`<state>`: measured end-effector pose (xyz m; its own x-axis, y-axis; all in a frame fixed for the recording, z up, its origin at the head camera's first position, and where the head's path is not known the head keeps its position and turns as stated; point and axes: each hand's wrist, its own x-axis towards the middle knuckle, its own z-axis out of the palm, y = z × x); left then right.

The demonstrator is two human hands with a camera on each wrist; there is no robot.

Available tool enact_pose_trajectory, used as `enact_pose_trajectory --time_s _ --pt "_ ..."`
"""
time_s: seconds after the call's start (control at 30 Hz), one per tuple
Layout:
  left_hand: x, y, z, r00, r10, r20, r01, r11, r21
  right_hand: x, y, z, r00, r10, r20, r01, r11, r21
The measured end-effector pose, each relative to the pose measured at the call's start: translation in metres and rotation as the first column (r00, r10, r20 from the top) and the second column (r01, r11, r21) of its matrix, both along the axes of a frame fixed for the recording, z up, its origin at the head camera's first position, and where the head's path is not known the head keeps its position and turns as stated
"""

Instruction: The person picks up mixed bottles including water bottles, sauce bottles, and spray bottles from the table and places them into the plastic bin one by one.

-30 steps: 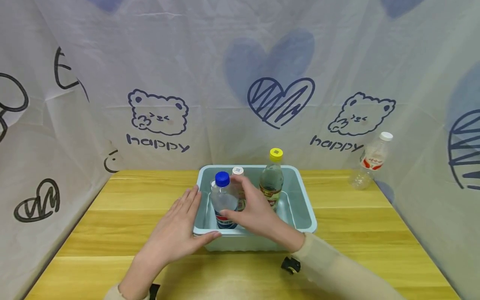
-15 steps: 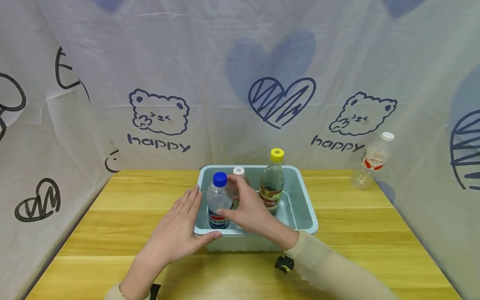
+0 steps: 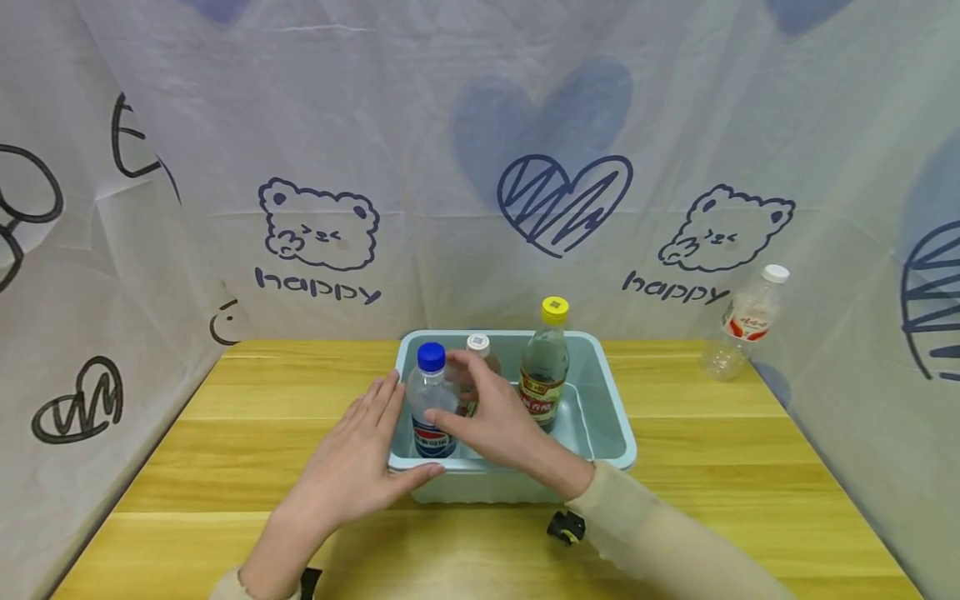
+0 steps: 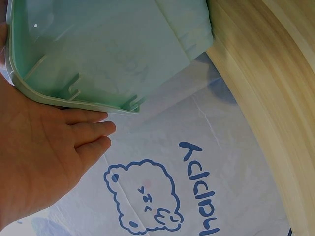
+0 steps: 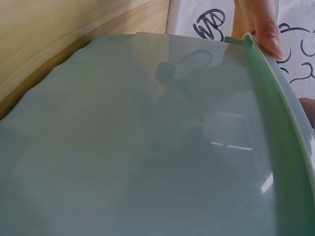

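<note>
A clear plastic bottle with a blue cap and a Pepsi label [image 3: 432, 437] stands upright in the front left corner of a pale blue-green plastic tub [image 3: 615, 408]. My right hand [image 3: 495, 417] is curled about its right side, thumb in front and fingers behind. Against the tub's front left corner rests my left hand [image 3: 345, 458], fingers straight along the left rim and thumb at the front rim. The left wrist view shows the same left hand [image 4: 54, 152] along the rim from outside. In the right wrist view the tub's outer wall [image 5: 123, 123] hides the bottles.
Inside the tub, a white-capped bottle [image 3: 478, 343] stands behind my right hand, and a yellow-capped glass bottle [image 3: 546, 367] to its right. Another clear bottle with a white cap [image 3: 742, 325] stands at the wooden table's [image 3: 712, 500] back right, near the printed curtain [image 3: 450, 275].
The blue-capped bottle and my right hand have shifted a little left inside the tub, toward its left wall. The left hand stays in place.
</note>
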<state>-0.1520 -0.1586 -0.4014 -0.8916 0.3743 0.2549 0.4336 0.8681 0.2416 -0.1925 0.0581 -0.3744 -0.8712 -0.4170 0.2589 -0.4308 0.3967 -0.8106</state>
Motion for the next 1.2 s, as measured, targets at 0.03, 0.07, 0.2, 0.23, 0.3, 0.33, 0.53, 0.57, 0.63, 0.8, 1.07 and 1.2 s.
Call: enact_pose_trajectory --time_s 0.03,0.07,0.2,0.23,0.3,0.33,0.53,0.57,0.63,0.8,1.07,1.2 --pt "0.0 0.0 0.0 1.0 0.0 0.002 0.0 1.0 0.0 0.0 0.0 0.0 1.0 0.002 -0.002 -0.002 1.0 -0.003" --pt "0.0 0.0 0.0 1.0 -0.002 0.0 0.002 1.0 0.001 0.0 0.0 0.0 1.0 0.003 -0.005 -0.003 1.0 -0.008" --pt "0.0 0.0 0.001 1.0 0.002 0.012 -0.002 1.0 -0.002 0.001 0.001 0.0 1.0 0.01 -0.016 -0.01 0.999 -0.031" --pt "0.0 0.0 0.001 1.0 0.002 0.015 -0.002 1.0 -0.002 0.001 0.001 0.0 1.0 0.009 -0.019 -0.009 0.999 -0.033" --pt "0.0 0.0 0.001 1.0 0.003 0.021 -0.003 1.0 -0.002 0.001 0.002 0.0 1.0 0.01 -0.023 -0.011 0.999 -0.039" --pt "0.0 0.0 0.001 1.0 0.003 0.021 -0.003 1.0 -0.002 0.001 0.002 0.0 1.0 0.01 -0.028 -0.011 0.999 -0.038" --pt "-0.001 0.0 0.001 1.0 0.002 0.018 -0.002 1.0 -0.005 0.004 0.004 0.001 0.999 0.007 -0.047 -0.009 0.999 -0.045" --pt "-0.001 0.0 0.001 1.0 0.002 0.019 -0.002 1.0 -0.005 0.005 0.005 0.001 0.999 0.006 -0.052 -0.009 0.999 -0.051" --pt "-0.001 0.001 0.001 1.0 0.002 0.021 -0.002 1.0 -0.006 0.006 0.006 0.002 0.998 0.003 -0.059 -0.007 0.998 -0.067" --pt "-0.001 0.001 0.001 1.0 0.002 0.023 -0.002 1.0 -0.001 0.009 0.012 0.002 0.996 0.002 -0.086 -0.012 0.993 -0.116" --pt "0.0 0.001 0.001 1.0 0.009 0.027 -0.009 1.0 0.002 0.015 0.025 0.005 0.992 -0.034 -0.123 0.007 0.977 -0.212" --pt "0.002 0.0 0.001 1.0 0.006 0.015 -0.007 1.0 0.011 0.016 0.032 0.006 0.988 -0.064 -0.141 0.026 0.966 -0.259"
